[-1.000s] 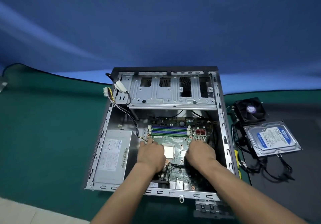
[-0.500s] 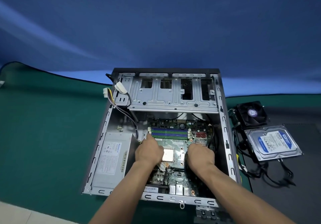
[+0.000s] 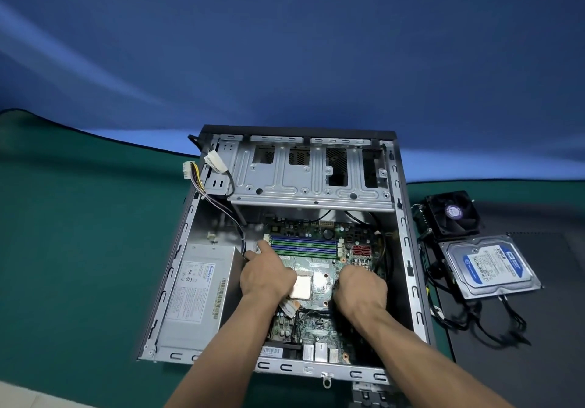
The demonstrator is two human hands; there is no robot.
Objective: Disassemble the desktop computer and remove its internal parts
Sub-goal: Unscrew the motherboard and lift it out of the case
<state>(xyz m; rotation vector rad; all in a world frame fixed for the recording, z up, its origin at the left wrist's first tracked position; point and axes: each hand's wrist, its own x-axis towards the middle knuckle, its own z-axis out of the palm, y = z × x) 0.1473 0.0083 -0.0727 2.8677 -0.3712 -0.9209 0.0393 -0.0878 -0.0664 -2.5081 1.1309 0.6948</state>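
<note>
The open computer case lies flat on a green mat. Inside it sit the green motherboard, its blue and green memory slots and the bare square processor. My left hand is over the board's left part, index finger and thumb pinching at the left end of the memory slots. My right hand is on the board just right of the processor, fingers curled down; its fingertips are hidden. The grey power supply sits in the case's left side.
A metal drive cage spans the far end of the case. A white power connector on coloured wires hangs over the far left wall. On a dark mat to the right lie a black fan, a hard drive and loose black cables.
My left hand has slid away from me and leftwards, its index finger now at the end of the memory slots. My right hand has barely moved. The view has shifted slightly.
</note>
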